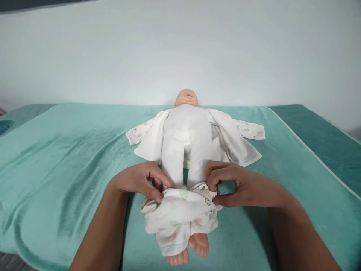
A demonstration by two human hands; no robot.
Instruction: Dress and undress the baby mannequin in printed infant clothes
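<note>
A baby doll [184, 128] with a white cloth body lies on its back, its bare feet toward me. Patterned baby pants [176, 210] are bunched around its lower legs, with the toes sticking out below the cuffs. My left hand [143, 182] pinches the waistband on the left side. On the right side, my right hand [229, 182] grips the same waistband between thumb and fingers. A white baby jacket [152, 141] with printed sleeves is spread open under the doll, both sleeves stretched outward.
A turquoise blanket [70, 162] covers the surface under the doll, with folds at the left. A darker teal cloth [324, 139] shows beyond a white edge strip at the right. Behind the doll's head rises a pale wall [180, 49].
</note>
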